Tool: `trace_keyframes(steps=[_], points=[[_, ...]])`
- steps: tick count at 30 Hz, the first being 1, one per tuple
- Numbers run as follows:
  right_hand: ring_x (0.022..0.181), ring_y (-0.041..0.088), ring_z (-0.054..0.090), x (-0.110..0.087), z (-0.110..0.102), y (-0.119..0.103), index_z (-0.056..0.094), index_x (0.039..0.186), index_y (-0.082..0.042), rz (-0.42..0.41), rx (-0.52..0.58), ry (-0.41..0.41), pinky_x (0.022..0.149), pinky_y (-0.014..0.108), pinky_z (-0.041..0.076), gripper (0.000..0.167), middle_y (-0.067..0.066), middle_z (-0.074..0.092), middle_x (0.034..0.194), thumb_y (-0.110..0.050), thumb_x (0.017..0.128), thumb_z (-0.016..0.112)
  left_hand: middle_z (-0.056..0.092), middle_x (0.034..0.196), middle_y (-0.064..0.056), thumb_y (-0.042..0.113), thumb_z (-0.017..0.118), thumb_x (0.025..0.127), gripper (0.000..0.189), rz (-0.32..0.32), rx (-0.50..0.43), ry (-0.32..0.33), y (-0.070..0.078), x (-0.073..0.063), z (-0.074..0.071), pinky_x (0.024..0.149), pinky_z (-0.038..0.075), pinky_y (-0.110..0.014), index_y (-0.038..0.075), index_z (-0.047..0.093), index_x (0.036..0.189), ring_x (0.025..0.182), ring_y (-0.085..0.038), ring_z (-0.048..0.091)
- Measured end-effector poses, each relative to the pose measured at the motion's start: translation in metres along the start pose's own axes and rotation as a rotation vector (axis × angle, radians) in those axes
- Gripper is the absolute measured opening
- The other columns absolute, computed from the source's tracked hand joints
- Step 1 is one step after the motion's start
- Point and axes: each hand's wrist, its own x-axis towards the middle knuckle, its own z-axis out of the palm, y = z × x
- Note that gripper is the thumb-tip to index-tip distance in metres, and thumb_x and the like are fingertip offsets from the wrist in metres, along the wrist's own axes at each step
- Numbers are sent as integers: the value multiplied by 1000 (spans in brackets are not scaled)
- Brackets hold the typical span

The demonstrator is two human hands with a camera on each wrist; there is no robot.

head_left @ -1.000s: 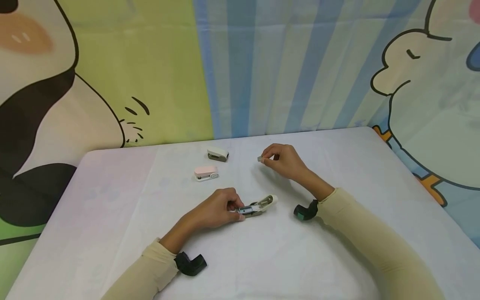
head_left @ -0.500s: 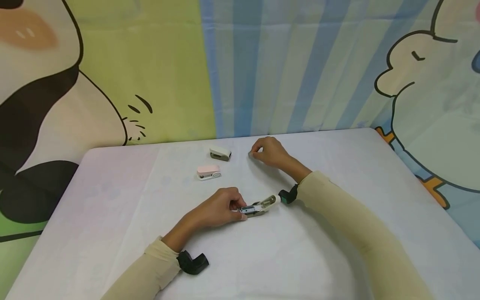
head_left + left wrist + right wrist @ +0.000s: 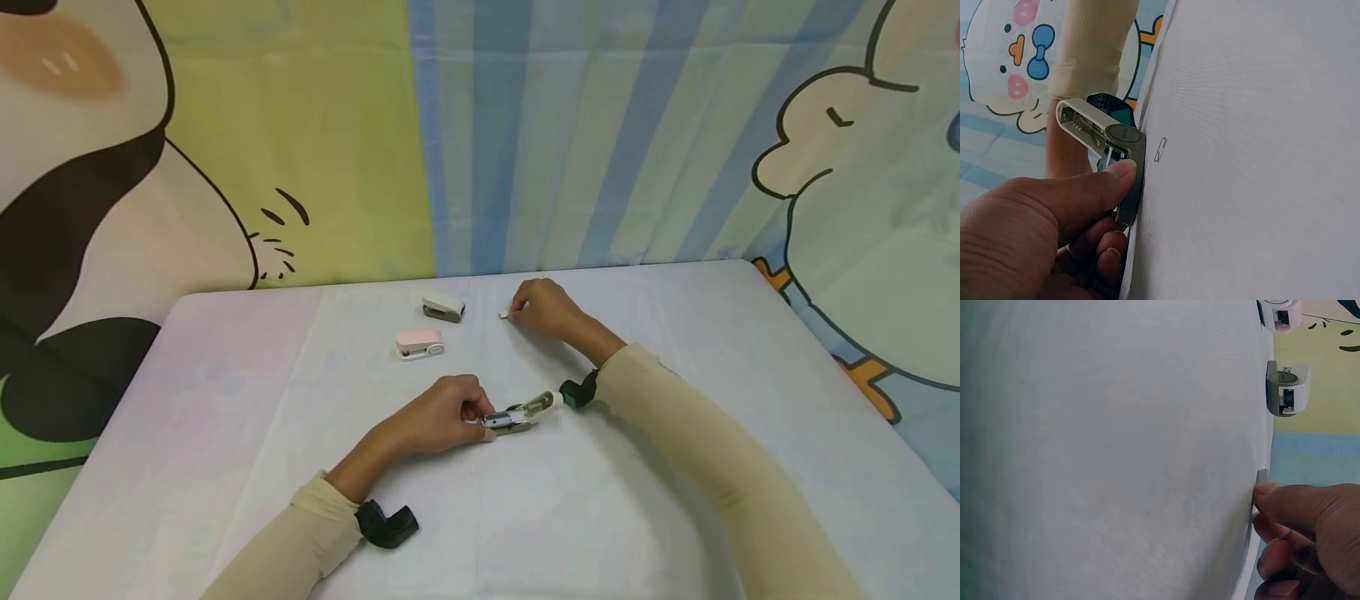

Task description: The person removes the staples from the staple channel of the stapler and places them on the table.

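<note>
My left hand grips a small white and grey stapler by its base, low over the table. Its top is swung open, baring the metal staple channel. In the left wrist view, the thumb presses beside the channel of that stapler. Farther back, my right hand pinches a short strip of staples between thumb and forefinger, at the tabletop. Its ridged end shows past the thumb as a grey strip in the right wrist view; the fingers cover the rest.
A second white and grey stapler and a pink and white stapler stand left of the right hand. A small bent wire lies on the table near the held stapler. A printed curtain hangs behind the white-covered table.
My right hand has moved left and back with the staple strip, lowering it to the tabletop. The left hand keeps its grip on the open stapler. The head view has shifted slightly.
</note>
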Motion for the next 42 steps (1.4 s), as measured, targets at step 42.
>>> trace_keyframes(steps=[42], points=[[67, 14, 55, -104, -31, -12, 72, 109, -14, -362, 247, -428, 59, 27, 45, 32, -10, 65, 90, -37, 87, 73, 55, 81, 5, 11, 81, 80, 13, -34, 16, 5, 5, -3, 1, 65, 45, -27, 12, 73, 90, 74, -10, 51]])
